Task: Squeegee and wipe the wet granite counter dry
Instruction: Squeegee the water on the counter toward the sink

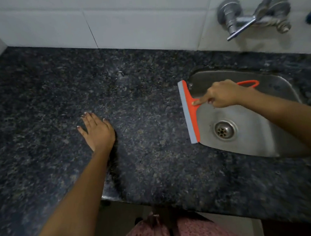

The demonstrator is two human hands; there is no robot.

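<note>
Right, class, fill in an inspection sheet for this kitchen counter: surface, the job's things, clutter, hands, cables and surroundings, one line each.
Surface: dark speckled granite counter; a faint wet smear with droplets near the back.
Job's things: orange squeegee with grey blade, blade at the sink's left edge, handle over the basin; no cloth seen.
Clutter: nothing seen.
Hands: left hand flat on the counter, fingers spread, empty; right hand grips the squeegee handle, index finger pointing along it.
Cables: nothing seen.
Surroundings: steel sink with drain, wall tap, white tiles.
</note>
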